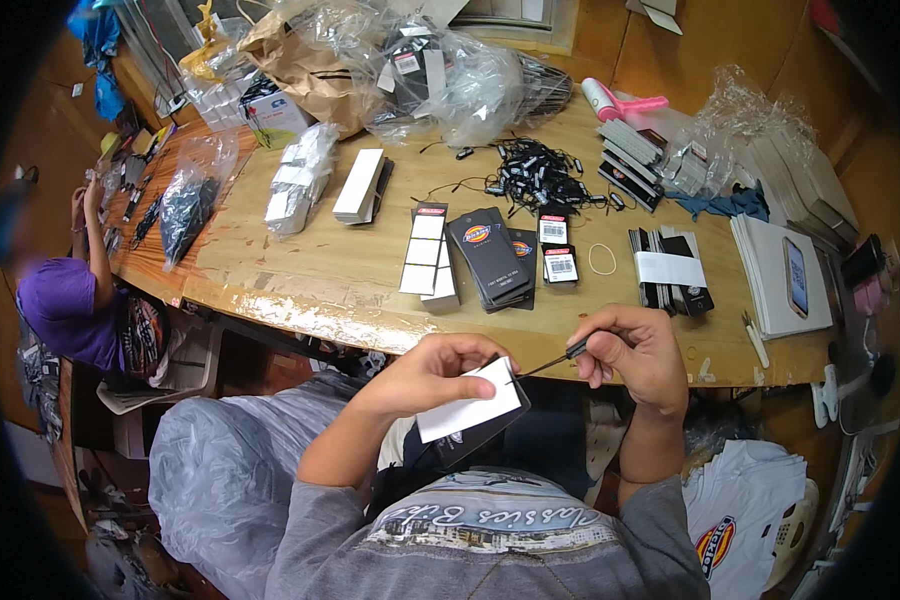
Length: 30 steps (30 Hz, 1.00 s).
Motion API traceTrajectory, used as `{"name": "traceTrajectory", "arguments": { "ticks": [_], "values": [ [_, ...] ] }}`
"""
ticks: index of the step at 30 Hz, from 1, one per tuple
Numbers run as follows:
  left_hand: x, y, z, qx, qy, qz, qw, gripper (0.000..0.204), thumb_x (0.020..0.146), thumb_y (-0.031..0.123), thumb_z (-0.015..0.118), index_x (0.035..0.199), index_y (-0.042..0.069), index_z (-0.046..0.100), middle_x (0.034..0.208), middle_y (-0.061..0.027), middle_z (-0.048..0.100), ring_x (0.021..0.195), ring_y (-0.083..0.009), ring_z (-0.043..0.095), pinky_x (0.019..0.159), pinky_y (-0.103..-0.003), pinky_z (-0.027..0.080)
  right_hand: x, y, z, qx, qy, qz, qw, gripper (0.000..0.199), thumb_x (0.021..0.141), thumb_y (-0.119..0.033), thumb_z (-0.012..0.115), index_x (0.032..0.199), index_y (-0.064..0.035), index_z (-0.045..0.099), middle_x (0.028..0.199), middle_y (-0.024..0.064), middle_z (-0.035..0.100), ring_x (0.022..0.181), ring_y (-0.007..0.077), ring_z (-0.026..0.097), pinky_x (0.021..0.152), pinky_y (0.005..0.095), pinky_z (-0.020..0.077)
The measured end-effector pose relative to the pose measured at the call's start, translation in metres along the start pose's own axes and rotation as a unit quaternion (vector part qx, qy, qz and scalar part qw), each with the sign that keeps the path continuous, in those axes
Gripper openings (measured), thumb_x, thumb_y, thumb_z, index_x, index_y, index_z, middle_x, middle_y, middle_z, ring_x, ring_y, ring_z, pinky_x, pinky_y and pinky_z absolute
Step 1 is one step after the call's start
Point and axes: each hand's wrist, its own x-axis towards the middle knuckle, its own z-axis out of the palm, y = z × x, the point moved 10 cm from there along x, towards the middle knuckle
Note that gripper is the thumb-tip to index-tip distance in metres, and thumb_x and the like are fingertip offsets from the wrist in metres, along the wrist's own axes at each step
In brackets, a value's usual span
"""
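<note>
Two bare hands are raised over the lap, just off the near edge of the wooden table [340,290]. By the left hand [440,375] a white card [470,408] is gripped, with the thumb laid flat on its face and the other fingers bent behind it, partly hidden; a black tag [490,432] is held beneath the card, its lower edge left showing. Between the thumb and forefinger of the right hand [630,352] a black toggle [577,348] is pinched, the fingers closed narrowly on it. From the toggle a thin black cord [542,367] is stretched to the card's upper right corner; whether it is passed through a hole cannot be told. On the table beyond, black tags [488,262] are stacked beside white-faced strips [423,250], and two small piles of labelled tags [560,266] are set to their right. Near these a rubber band [601,259] is laid, and farther right a bundle of tags [670,268] is wrapped in a white band. Behind the stacks, more black cords [538,175] are heaped in a tangle. At the far left a co-worker in a purple shirt [82,312] is seated, both hands raised near the table.
</note>
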Motion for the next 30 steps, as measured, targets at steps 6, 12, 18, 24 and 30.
{"name": "traceTrajectory", "arguments": {
  "ticks": [6, 12, 18, 24, 30],
  "values": [
    [-0.047, 0.027, -0.04, 0.161, 0.151, 0.106, 0.97, 0.025, 0.072, 0.0, 0.06, 0.095, -0.003, 0.054, 0.085, -0.0035, 0.056, 0.079, -0.009, 0.051, 0.067, -0.021, 0.041, 0.019, 0.012, 0.015, -0.008, -0.016, 0.015, 1.0, 0.013, 0.077, 0.001, 0.052, 0.089, 0.0033, 0.058, 0.071, 0.0082, 0.06, 0.054, 0.007, 0.052, 0.05, 0.0157, 0.0406],
    [-0.113, 0.092, -0.064, 0.605, 0.354, 0.233, 0.674, 0.025, 0.051, -0.009, 0.056, 0.073, 0.004, 0.058, 0.082, -0.0071, 0.057, 0.079, -0.0242, 0.051, 0.07, -0.032, 0.04, 0.032, -0.01, 0.054, -0.183, -0.046, -0.1, 0.977, 0.016, 0.073, 0.007, 0.05, 0.086, 0.0019, 0.06, 0.074, 0.008, 0.061, 0.062, 0.0088, 0.056, 0.056, 0.0196, 0.0451],
    [-0.109, 0.051, -0.143, 0.589, 0.374, 0.147, 0.701, 0.027, 0.052, -0.011, 0.056, 0.075, 0.003, 0.057, 0.082, -0.0089, 0.049, 0.081, -0.0249, 0.049, 0.069, -0.033, 0.042, 0.036, 0.031, 0.137, -0.283, -0.132, -0.228, 0.922, 0.014, 0.069, 0.001, 0.056, 0.083, -0.0008, 0.058, 0.078, 0.0117, 0.06, 0.069, 0.0253, 0.059, 0.063, 0.0309, 0.0477],
    [-0.099, 0.04, -0.155, 0.605, 0.294, 0.093, 0.734, 0.025, 0.058, -0.011, 0.05, 0.078, 0.001, 0.056, 0.085, -0.0098, 0.052, 0.083, -0.0266, 0.05, 0.072, -0.033, 0.041, 0.012, 0.09, 0.181, -0.298, -0.238, -0.213, 0.899, 0.022, 0.068, 0.0, 0.048, 0.089, -0.0012, 0.055, 0.081, 0.0149, 0.058, 0.073, 0.0281, 0.058, 0.064, 0.0341, 0.0468],
    [-0.083, 0.066, -0.155, 0.603, 0.332, 0.101, 0.718, 0.02, 0.066, -0.007, 0.053, 0.083, 0.001, 0.056, 0.087, -0.0096, 0.054, 0.087, -0.0274, 0.05, 0.075, -0.031, 0.041, 0.016, 0.044, 0.119, -0.429, -0.198, -0.22, 0.853, 0.019, 0.07, -0.006, 0.054, 0.088, -0.0028, 0.057, 0.086, 0.0128, 0.057, 0.079, 0.0261, 0.055, 0.072, 0.0335, 0.0446]
  ]
}}
